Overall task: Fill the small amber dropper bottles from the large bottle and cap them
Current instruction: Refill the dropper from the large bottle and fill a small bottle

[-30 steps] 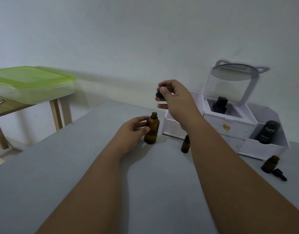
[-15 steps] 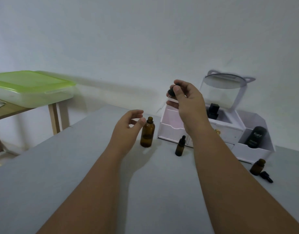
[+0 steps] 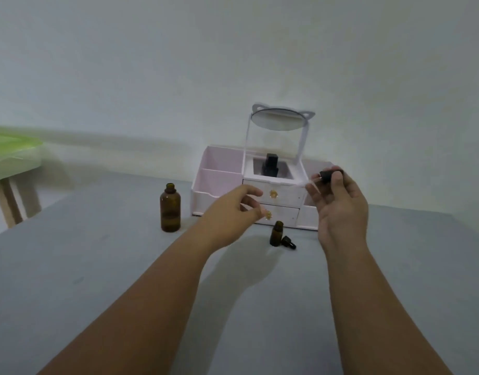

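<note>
The large amber bottle point(image 3: 170, 208) stands uncapped on the grey table point(image 3: 97, 280), left of my hands. A small amber dropper bottle point(image 3: 276, 234) stands open in front of the organizer, and a black dropper cap point(image 3: 288, 242) lies touching its right side. My left hand point(image 3: 233, 209) hovers open and blurred just left of and above that small bottle, holding nothing. My right hand point(image 3: 338, 207) is raised to the right and pinches a black dropper cap with a glass pipette point(image 3: 326, 177) that points left.
A white and pink desk organizer point(image 3: 219, 185) with drawers and a tilted round mirror point(image 3: 280, 119) stands against the wall behind the bottles, a black bottle point(image 3: 270, 165) in its middle compartment. A green-lidded container point(image 3: 11, 150) rests on a wooden side table at far left.
My left hand let go of the large bottle and moved right toward the small open bottle. My right hand carried the dropper to the right. The view swung right.
</note>
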